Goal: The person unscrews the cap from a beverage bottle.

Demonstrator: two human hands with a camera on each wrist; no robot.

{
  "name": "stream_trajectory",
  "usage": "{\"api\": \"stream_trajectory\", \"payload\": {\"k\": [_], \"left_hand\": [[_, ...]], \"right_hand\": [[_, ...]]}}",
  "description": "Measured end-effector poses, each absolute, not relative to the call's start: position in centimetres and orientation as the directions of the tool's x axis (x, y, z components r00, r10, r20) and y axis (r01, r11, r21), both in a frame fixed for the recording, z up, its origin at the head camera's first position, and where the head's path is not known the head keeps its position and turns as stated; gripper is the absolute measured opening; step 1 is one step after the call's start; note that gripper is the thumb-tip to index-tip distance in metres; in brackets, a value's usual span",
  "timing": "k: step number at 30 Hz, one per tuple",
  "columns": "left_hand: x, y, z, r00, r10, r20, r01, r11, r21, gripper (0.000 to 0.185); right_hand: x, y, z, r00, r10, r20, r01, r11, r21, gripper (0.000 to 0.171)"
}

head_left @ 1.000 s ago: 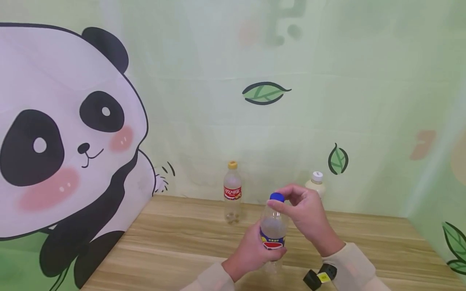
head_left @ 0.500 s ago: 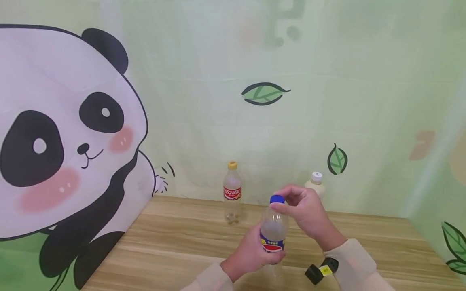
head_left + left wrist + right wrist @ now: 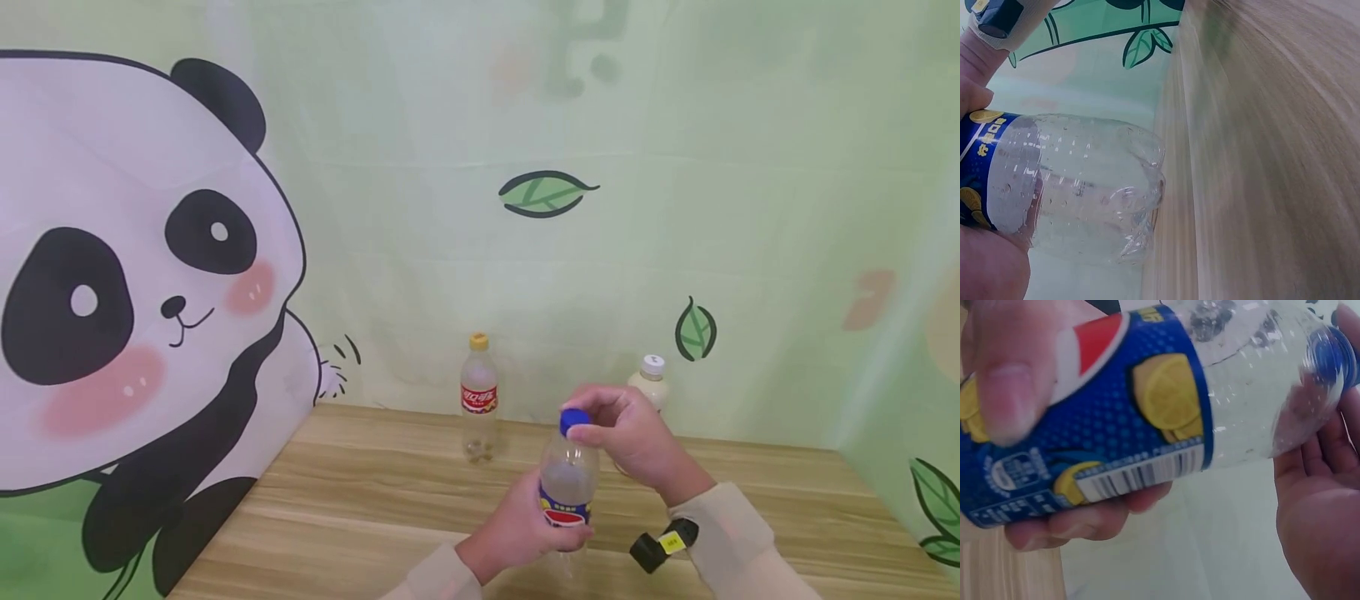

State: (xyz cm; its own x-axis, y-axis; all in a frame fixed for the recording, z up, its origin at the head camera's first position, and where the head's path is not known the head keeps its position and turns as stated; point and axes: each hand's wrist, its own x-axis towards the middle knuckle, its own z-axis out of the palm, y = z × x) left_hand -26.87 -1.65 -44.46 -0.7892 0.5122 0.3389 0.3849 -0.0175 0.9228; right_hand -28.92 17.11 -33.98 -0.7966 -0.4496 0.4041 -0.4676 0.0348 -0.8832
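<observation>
Above table (image 3: 360, 500), front centre:
Left hand (image 3: 517, 529): wrapped round label of clear bottle (image 3: 567, 492).
Right hand (image 3: 633, 433): fingertips pinching blue cap (image 3: 574, 420).
Bottle: upright, empty-looking, blue label with red patch, yellow lemons.
Behind: yellow-capped bottle (image 3: 479, 396); white-capped bottle (image 3: 651, 379).

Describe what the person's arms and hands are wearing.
Both hands are bare: the left hand and the right hand. Each arm has a long cream sleeve. A black wrist device with a small yellow label is strapped over the right cuff.
</observation>
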Motion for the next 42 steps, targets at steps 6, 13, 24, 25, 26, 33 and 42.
{"api": "stream_trajectory", "payload": {"k": [6, 13, 24, 25, 26, 33, 42], "left_hand": [[-27.0, -1.8, -44.2, -0.811, 0.490, 0.321, 0.360, -0.014, 0.933, 0.052], [-27.2, -1.9, -44.3, -0.813, 0.466, 0.349, 0.394, 0.001, 0.919, 0.049], [-27.4, -1.4, -44.3, -0.815, 0.440, 0.377, 0.423, 0.007, 0.906, 0.056], [-27.4, -1.3, -44.3, -0.816, 0.440, 0.375, 0.420, 0.006, 0.907, 0.056], [-27.4, -1.3, -44.3, -0.816, 0.441, 0.374, 0.419, 0.004, 0.908, 0.055], [-27.2, -1.4, -44.3, -0.816, 0.440, 0.373, 0.419, 0.007, 0.908, 0.054], [-27.2, -1.4, -44.3, -0.813, 0.445, 0.376, 0.426, 0.012, 0.905, 0.053]], "right_hand": [[-27.9, 16.1, -33.8, -0.839, -0.314, 0.444, -0.491, 0.089, -0.866, 0.020], [-26.2, 14.2, -33.4, -0.895, -0.061, 0.441, -0.443, 0.227, -0.867, 0.035], [-24.9, 12.8, -33.2, -0.887, 0.153, 0.435, -0.377, 0.301, -0.876, 0.042], [-24.8, 12.8, -33.3, -0.886, 0.158, 0.436, -0.378, 0.301, -0.876, 0.042], [-24.8, 12.8, -33.3, -0.886, 0.160, 0.436, -0.377, 0.301, -0.876, 0.042], [-24.8, 12.9, -33.0, -0.899, 0.151, 0.410, -0.360, 0.278, -0.891, 0.041], [-25.1, 13.6, -32.8, -0.918, 0.074, 0.389, -0.361, 0.249, -0.899, 0.039]]}}
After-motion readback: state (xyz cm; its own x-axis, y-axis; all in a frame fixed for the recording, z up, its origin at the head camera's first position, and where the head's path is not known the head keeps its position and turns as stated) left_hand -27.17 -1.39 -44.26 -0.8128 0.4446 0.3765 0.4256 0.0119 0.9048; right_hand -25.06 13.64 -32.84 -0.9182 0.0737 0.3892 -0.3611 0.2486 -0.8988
